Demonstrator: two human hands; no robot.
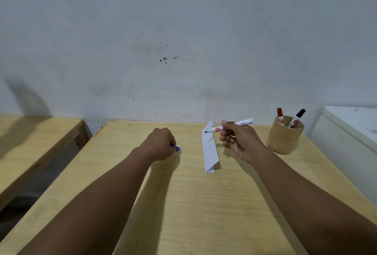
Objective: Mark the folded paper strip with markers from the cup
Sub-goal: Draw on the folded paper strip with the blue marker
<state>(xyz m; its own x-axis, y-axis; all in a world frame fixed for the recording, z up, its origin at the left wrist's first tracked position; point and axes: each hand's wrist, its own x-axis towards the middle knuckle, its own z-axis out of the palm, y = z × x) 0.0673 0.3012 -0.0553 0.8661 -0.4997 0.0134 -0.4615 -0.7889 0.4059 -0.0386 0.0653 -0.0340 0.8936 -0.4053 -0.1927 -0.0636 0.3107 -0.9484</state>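
A white folded paper strip (209,148) lies lengthwise on the wooden table (183,203), right of centre. My right hand (237,139) holds an uncapped white marker (242,124) level above the strip's far end, its dark tip pointing left. My left hand (162,143) rests as a fist on the table left of the strip, closed on a blue marker cap (177,148) that pokes out. A round wooden cup (284,137) at the right holds a red-capped marker (280,115) and a black-capped marker (296,119).
A grey wall runs right behind the table's far edge. A second wooden table (34,138) stands to the left across a gap. A white box-like surface (350,128) sits close to the cup on the right.
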